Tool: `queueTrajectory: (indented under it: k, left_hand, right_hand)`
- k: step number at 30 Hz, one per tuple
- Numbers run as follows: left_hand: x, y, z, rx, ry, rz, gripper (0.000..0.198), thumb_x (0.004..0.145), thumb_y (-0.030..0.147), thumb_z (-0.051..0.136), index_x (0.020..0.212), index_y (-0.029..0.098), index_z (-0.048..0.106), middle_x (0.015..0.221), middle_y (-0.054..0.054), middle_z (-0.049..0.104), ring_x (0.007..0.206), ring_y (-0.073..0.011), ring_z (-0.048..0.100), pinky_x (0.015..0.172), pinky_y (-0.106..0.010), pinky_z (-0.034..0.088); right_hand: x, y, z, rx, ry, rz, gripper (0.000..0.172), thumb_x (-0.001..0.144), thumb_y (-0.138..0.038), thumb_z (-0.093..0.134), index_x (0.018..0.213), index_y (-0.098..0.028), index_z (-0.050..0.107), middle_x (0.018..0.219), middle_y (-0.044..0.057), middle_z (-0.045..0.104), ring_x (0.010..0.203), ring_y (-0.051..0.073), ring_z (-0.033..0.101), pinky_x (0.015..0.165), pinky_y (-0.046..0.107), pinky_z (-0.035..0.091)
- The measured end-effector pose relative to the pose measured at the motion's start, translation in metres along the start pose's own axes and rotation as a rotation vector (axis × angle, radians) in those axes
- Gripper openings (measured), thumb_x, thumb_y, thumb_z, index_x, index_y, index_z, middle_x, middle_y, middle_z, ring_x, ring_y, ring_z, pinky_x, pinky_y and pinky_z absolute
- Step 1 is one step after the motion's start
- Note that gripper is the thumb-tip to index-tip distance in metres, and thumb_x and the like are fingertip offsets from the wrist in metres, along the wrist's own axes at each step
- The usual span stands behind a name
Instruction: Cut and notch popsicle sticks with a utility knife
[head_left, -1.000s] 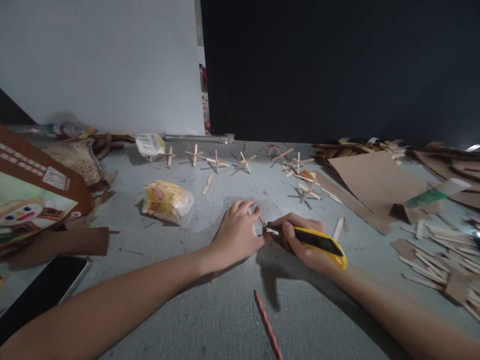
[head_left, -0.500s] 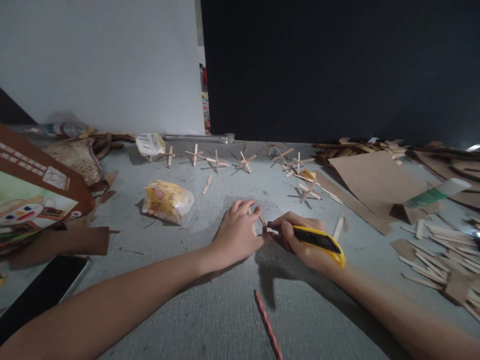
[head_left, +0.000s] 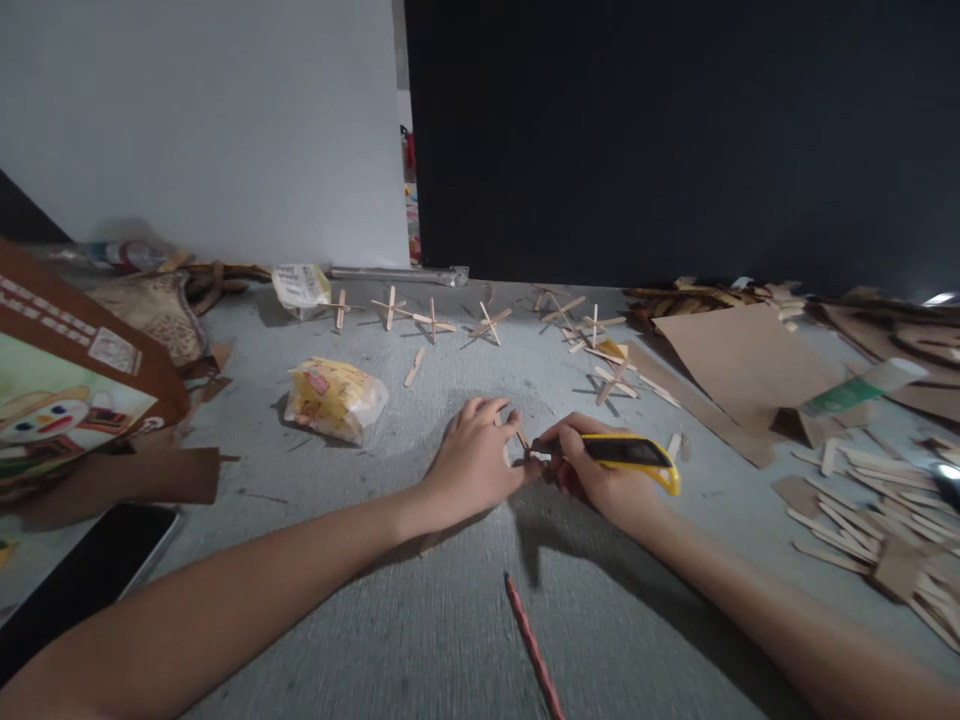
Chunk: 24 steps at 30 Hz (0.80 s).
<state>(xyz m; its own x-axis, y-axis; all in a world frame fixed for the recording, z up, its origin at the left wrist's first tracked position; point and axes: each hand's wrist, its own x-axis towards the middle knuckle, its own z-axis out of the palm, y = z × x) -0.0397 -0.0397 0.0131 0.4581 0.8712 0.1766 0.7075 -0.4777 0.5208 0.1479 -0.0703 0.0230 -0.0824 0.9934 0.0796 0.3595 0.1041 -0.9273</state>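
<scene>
My right hand grips a yellow and black utility knife, its tip pointing left at a small wooden stick piece. My left hand lies on the grey table with its fingers curled down, pinning that stick piece at its fingertips. The two hands almost touch at the knife tip. A red pencil lies on the table just in front of my arms.
Several crossed stick shapes stand along the back of the table. A yellow plastic packet lies left of my hands, a phone and a printed brown box further left. Cardboard sheets, a glue tube and loose sticks are on the right.
My right hand has tilted the knife flatter, its rear end moving up and left, and the view has shifted slightly. My left hand stays on the stick piece.
</scene>
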Motion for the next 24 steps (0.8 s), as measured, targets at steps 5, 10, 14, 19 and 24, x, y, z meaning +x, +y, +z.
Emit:
queueTrajectory:
  k: [5, 10, 14, 19, 24]
  left_hand:
    - [0.001, -0.001, 0.002, -0.004, 0.021, 0.012, 0.044, 0.088, 0.040, 0.078, 0.126, 0.018, 0.076, 0.153, -0.015, 0.059, 0.147, -0.0371, 0.044, 0.119, -0.056, 0.046]
    - [0.001, 0.000, 0.001, -0.005, 0.015, 0.009, 0.040, 0.087, 0.041, 0.080, 0.120, 0.018, 0.078, 0.151, -0.015, 0.060, 0.145, -0.0366, 0.046, 0.118, -0.053, 0.046]
    - [0.001, 0.001, -0.001, -0.026, 0.023, 0.015, 0.030, 0.085, 0.043, 0.082, 0.102, 0.019, 0.079, 0.151, -0.014, 0.060, 0.144, -0.0368, 0.047, 0.118, -0.053, 0.045]
    - [0.000, 0.000, -0.002, -0.039, 0.023, 0.024, 0.031, 0.085, 0.041, 0.083, 0.105, 0.019, 0.078, 0.149, -0.015, 0.061, 0.145, -0.0359, 0.047, 0.118, -0.053, 0.045]
    - [-0.001, -0.002, -0.002, -0.038, 0.019, 0.033, 0.041, 0.086, 0.045, 0.082, 0.118, 0.020, 0.076, 0.152, -0.015, 0.059, 0.146, -0.0372, 0.045, 0.119, -0.056, 0.044]
  right_hand:
    - [0.005, 0.007, 0.003, 0.142, 0.043, 0.118, 0.037, 0.091, -0.060, 0.056, 0.083, -0.025, 0.062, 0.055, -0.002, 0.062, 0.040, 0.017, 0.060, 0.035, 0.026, 0.043]
    - [0.007, 0.004, 0.003, 0.242, 0.089, 0.141, 0.028, 0.088, -0.052, 0.059, 0.081, -0.025, 0.062, 0.056, -0.001, 0.062, 0.040, 0.018, 0.061, 0.036, 0.028, 0.046]
    - [0.009, 0.005, 0.005, 0.389, 0.154, 0.239, 0.023, 0.082, -0.045, 0.063, 0.078, -0.023, 0.064, 0.054, 0.000, 0.063, 0.040, 0.018, 0.060, 0.036, 0.028, 0.047]
    - [0.016, 0.009, 0.007, 0.555, 0.214, 0.377, 0.023, 0.073, -0.042, 0.066, 0.076, -0.019, 0.067, 0.053, 0.003, 0.063, 0.040, 0.017, 0.057, 0.034, 0.026, 0.042]
    - [0.013, 0.013, 0.000, 0.408, 0.188, 0.183, 0.033, 0.083, -0.054, 0.065, 0.081, -0.021, 0.066, 0.054, 0.000, 0.062, 0.036, 0.015, 0.052, 0.033, 0.026, 0.039]
